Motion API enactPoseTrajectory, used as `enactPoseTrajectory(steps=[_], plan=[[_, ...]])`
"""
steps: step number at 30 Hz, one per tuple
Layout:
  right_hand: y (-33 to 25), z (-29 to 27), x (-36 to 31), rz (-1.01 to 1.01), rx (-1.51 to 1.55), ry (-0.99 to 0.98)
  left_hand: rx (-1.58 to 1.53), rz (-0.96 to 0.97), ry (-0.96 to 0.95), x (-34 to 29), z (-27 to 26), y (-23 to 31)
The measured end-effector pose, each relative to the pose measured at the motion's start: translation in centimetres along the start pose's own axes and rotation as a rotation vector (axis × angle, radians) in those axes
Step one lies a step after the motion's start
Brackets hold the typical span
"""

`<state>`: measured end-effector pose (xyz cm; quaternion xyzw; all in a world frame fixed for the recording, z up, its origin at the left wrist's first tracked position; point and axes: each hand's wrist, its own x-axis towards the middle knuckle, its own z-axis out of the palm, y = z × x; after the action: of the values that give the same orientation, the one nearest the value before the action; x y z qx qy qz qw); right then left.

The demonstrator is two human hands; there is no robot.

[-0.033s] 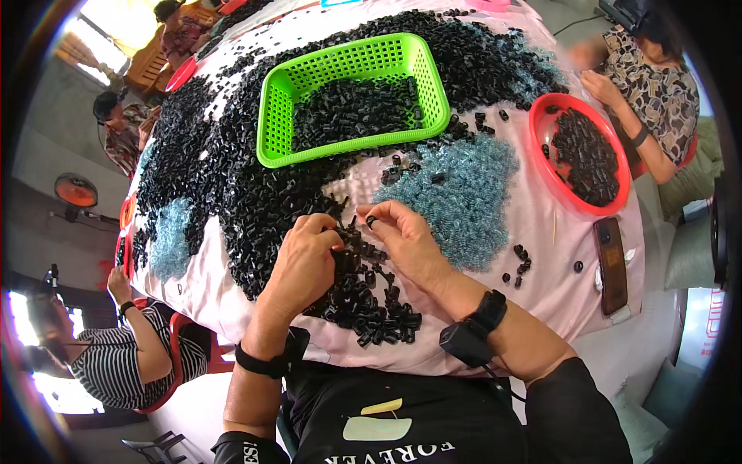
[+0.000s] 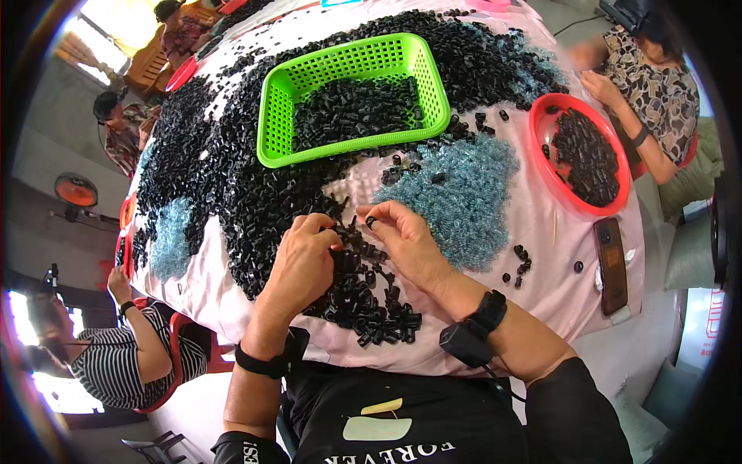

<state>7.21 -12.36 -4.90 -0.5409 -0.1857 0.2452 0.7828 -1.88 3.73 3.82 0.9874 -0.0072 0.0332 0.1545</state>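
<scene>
My right hand (image 2: 410,243) pinches a small black ring-like plastic part (image 2: 371,222) between thumb and fingers, over the table's middle. Just left of it is my left hand (image 2: 300,263), its fingers curled in at the edge of the black pieces; whatever they grip is hidden. Under and between both hands lies a loose heap of short black plastic cylinders (image 2: 379,321). It runs up to a much larger spread of the same black pieces (image 2: 263,209) on the left. Right of my right hand is a pile of clear bluish small coil-like pieces (image 2: 456,205).
A green basket (image 2: 352,145) with black pieces stands beyond my hands. At the right are a red basin (image 2: 539,174) of black pieces and a phone (image 2: 612,267). A pink cloth (image 2: 479,301) covers the table. Several people sit around it, one in stripes (image 2: 124,359) at the left.
</scene>
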Motion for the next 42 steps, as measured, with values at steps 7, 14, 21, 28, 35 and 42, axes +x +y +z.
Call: enactPoseTrajectory(steps=[7,14,21,28,35,42], plan=[[-0.4,0.0,-0.1,0.073,0.134,-0.027,-0.036,-0.039,0.041,-0.1,-0.5,0.6],[-0.1,-0.1,0.0,0.016,0.08,-0.03,-0.032,-0.206,0.079,0.0,-0.4,-0.7],[0.1,0.0,-0.1,-0.028,-0.024,-0.065,0.003,-0.131,0.047,-0.4,0.0,-0.3],[-0.2,-0.4,-0.2,-0.03,-0.052,-0.121,-0.121,0.013,-0.072,-0.9,0.5,2.6],[-0.2,-0.4,-0.2,0.152,0.286,-0.19,-0.176,-0.044,0.025,0.4,-0.9,0.6],[0.1,-0.4,-0.2,0.09,0.253,-0.166,0.029,-0.058,0.087,2.6,1.3,-3.2]])
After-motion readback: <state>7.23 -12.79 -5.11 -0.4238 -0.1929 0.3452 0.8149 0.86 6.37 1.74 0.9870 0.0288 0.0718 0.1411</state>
